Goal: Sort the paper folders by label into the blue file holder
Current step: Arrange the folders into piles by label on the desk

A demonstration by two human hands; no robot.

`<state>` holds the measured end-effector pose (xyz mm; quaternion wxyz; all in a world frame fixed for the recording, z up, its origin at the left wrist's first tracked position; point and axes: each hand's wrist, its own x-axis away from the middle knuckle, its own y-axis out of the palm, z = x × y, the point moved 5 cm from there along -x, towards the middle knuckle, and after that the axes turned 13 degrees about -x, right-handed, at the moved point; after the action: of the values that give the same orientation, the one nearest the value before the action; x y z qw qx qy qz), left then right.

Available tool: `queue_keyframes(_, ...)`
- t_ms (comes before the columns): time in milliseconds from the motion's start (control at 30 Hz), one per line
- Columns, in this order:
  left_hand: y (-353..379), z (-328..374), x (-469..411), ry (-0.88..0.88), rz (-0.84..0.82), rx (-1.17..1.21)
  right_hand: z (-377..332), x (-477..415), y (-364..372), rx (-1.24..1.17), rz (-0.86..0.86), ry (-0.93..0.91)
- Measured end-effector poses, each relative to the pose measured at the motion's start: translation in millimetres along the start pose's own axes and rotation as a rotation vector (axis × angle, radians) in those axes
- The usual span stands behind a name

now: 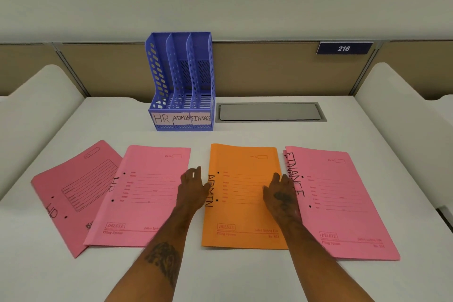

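Observation:
The blue file holder (182,105) stands at the back of the desk with three empty slots labelled HR, ADMIN and FINANCE. In front of it lie a tilted pink HR folder (68,193), a second pink HR folder (142,193), an orange ADMIN folder (242,203) and a pink FINANCE folder (343,203) with another sheet edge under it. My left hand (193,186) hovers with relaxed fingers at the gap between the HR and ADMIN folders. My right hand (282,193) lies over the right edge of the ADMIN folder, fingers straight.
A grey cable-hatch lid (269,111) is set into the white desk (245,277) right of the holder. White side dividers (404,117) flank the desk, and a tan back panel carries a plate (344,48) reading 216.

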<state>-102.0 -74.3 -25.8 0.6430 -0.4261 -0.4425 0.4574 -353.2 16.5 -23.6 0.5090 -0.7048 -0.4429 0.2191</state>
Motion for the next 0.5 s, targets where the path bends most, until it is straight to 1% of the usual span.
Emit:
queue_keyframes(67, -9.7, -9.3, 5.8, 0.025, 0.069, -0.125, -16.0, -1.1, 0.0, 0.040, -0.016, -0.090)
queue_keyframes(167, -21.6, -30.0, 16.0, 0.015, 0.102, -0.232, -44.5, -0.7, 3.7, 0.022, -0.020, -0.182)
queue_keyframes(333, -40.6, -80.3, 31.4, -0.045, 0.125, -0.326, -102.0, 13.2, 16.8, -0.013, -0.032, -0.362)
queue_keyframes(500, -60.8, -136.4, 42.3, -0.101, 0.153, -0.351, -153.4, 29.4, 39.6, -0.003, -0.062, -0.470)
